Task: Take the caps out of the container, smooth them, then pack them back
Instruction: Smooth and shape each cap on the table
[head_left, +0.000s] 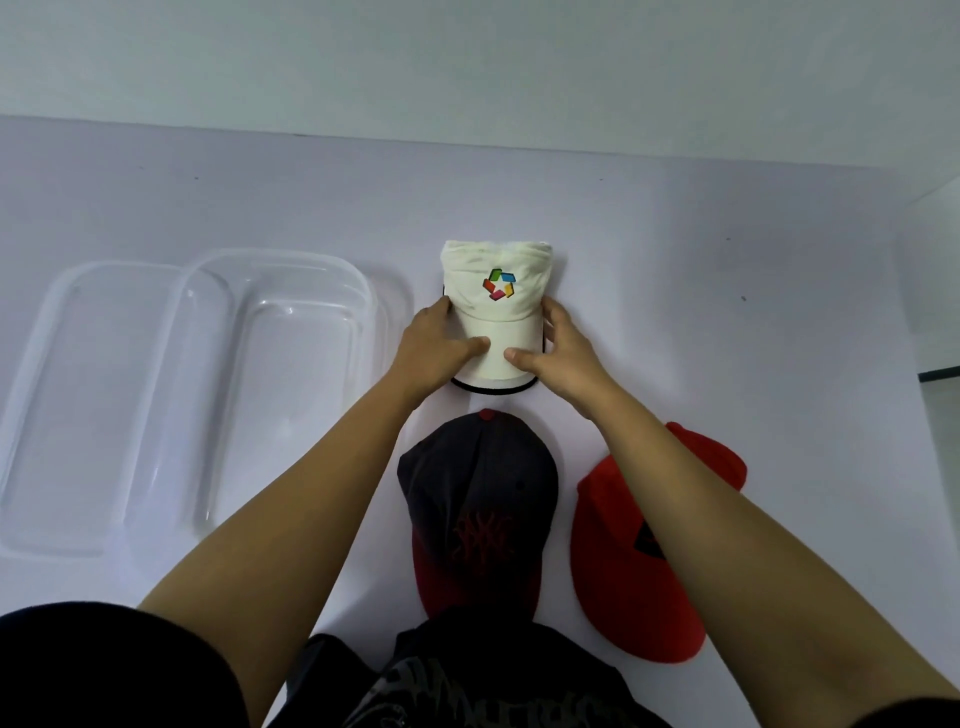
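A cream cap with a multicoloured star logo lies on the table, brim toward me, on top of something with a black edge. My left hand grips the cap's left side, thumb on the brim. My right hand grips its right side the same way. Closer to me lie a dark cap with a red brim and a red cap, side by side. The clear plastic container stands empty at the left.
A clear lid lies left of the container, partly under it. The white table ends at a wall at the back and an edge at the far right. My dark clothing fills the bottom of the view.
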